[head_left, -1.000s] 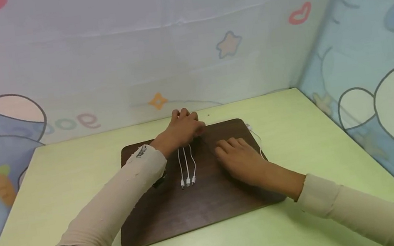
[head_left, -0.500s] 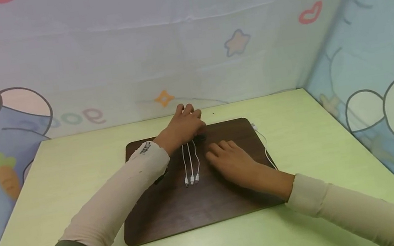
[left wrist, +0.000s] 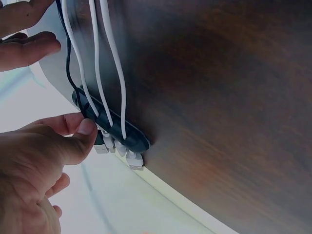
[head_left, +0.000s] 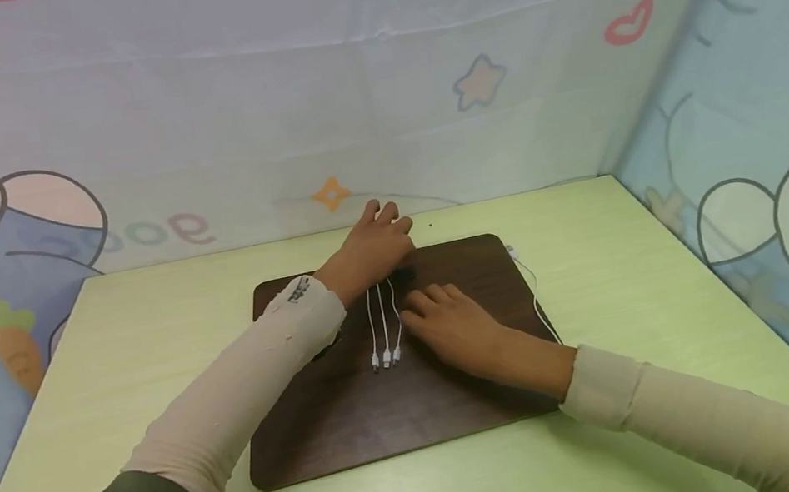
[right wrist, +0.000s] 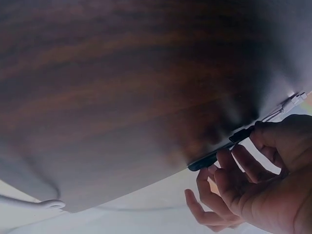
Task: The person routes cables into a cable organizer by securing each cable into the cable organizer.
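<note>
A dark cable organizer (left wrist: 112,122) lies at the far edge of the brown board (head_left: 358,419). It holds three white charging cables (left wrist: 117,63), laid side by side, with connectors (head_left: 386,359) toward me. Beside them runs a black charging cable (left wrist: 68,58). My left hand (head_left: 372,249) pinches the black cable at the organizer with thumb and index finger; the exact contact is partly hidden. My right hand (head_left: 456,334), nearer to me, pinches the black connector (right wrist: 240,135) at the cable's other end. USB plugs (left wrist: 134,160) stick out beyond the organizer.
The board lies on a pale yellow-green table (head_left: 143,340). Another white cable (head_left: 537,302) runs along the board's right edge. A cartoon-printed cloth (head_left: 255,114) stands behind the table and at the sides. Something dark (head_left: 328,346) shows partly beneath the left forearm.
My right hand has moved left across the board, closer to the white cables. The left hand stays near the organizer, shifting slightly. The head view has turned a little leftward.
</note>
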Motion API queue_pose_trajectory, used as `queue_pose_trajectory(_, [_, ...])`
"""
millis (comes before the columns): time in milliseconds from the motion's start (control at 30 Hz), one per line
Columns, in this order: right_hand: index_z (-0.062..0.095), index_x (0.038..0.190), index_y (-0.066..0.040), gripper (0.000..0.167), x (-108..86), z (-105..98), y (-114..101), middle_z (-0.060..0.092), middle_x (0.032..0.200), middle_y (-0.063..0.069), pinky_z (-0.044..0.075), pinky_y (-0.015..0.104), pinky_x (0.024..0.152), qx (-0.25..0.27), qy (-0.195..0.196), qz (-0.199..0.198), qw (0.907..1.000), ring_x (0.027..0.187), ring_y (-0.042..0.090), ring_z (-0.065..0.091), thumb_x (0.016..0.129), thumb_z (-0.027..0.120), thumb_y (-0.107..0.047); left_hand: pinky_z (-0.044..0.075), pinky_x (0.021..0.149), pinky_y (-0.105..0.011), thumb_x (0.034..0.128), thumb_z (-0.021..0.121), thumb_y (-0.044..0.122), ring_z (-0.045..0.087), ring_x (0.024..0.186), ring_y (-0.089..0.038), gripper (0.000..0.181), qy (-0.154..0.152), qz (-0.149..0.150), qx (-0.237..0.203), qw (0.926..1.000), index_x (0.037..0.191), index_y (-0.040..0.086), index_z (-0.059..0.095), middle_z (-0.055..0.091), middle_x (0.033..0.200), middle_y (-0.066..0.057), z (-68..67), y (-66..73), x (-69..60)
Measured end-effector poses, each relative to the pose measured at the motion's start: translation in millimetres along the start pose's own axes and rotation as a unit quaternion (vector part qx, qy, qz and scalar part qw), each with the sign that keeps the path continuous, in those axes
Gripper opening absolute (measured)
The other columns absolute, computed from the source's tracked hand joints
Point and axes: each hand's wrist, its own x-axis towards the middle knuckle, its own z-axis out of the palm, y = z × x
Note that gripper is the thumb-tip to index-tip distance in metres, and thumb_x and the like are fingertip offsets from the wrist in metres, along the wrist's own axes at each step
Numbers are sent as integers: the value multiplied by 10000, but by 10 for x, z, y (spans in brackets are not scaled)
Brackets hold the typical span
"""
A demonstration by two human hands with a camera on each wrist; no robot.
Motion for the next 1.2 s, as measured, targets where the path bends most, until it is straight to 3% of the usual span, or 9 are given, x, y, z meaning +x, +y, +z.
queue_pose_trajectory(267, [727, 1228, -135, 187, 39, -34, -30, 702, 1227, 90, 572, 442, 925, -66, -131, -78, 9999, 1061, 311, 658, 1048, 759, -93, 320, 1197, -524, 1128, 694, 194, 496, 1346, -316, 175, -9, 115, 371, 9992, 1027, 227, 833, 673, 1319, -25, 9, 19, 10])
queue_pose_trajectory(667, [747, 1196, -125, 170, 64, -22, -23, 709, 1175, 85, 567, 433, 890, -162, -144, 25, 9998, 1017, 312, 650, 1028, 768, -141, 331, 1224, -526, 1128, 682, 149, 511, 1386, -327, 183, -40, 61, 660, 9978, 1078, 228, 839, 693, 1337, -20, 6, 41, 5])
queue_pose_trajectory(900, [756, 1201, -137, 166, 31, -38, -33, 708, 1153, 97, 565, 432, 877, -104, -201, 251, 9994, 998, 316, 645, 1038, 753, -170, 334, 1229, -528, 1129, 679, 135, 513, 1381, -328, 194, -99, 98, 582, 9982, 1055, 221, 836, 696, 1314, -24, -13, 50, 4])
queue_pose_trajectory(1200, [747, 1159, -111, 138, 17, -50, -58, 718, 1128, 100, 560, 432, 852, -69, -295, 491, 9983, 970, 315, 635, 1052, 749, -197, 333, 1146, -501, 1137, 663, 122, 519, 1313, -315, 212, -134, 90, 531, 9985, 1048, 226, 826, 717, 1272, -24, -48, 50, -31])
